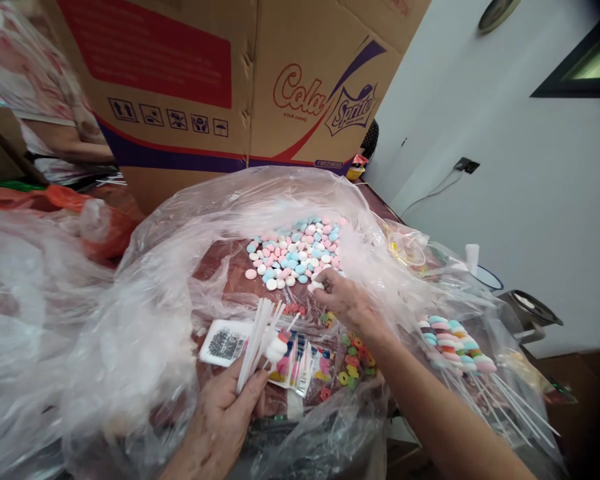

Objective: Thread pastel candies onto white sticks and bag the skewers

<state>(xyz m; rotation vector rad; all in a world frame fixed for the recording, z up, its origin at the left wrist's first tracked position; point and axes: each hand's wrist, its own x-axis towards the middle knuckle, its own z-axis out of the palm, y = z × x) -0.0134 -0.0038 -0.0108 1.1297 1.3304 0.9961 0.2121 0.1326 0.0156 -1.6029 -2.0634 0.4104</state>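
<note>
My left hand [225, 407] is wrapped round a bundle of thin white sticks [254, 340]. One stick in it carries white and reddish candies [277, 347] threaded near its top. At the near edge of a pile of pink, blue and white candies [297, 253], my right hand [347, 300] pinches a white candy [316, 285] between its fingertips. Small ring-shaped gummies [356, 360] in red, yellow and green lie below my right wrist. A white tray with a printed label [225, 341] and colourful printed packets [300, 363] sit just beyond my left hand.
Clear plastic sheeting [150, 320] surrounds the work spot. Behind it stands a big cardboard box [180, 73]. Finished-looking candy skewers [455, 343] lie at right, sticks towards me. Another person's arm [75, 141] shows at far left, near an orange bag [105, 233].
</note>
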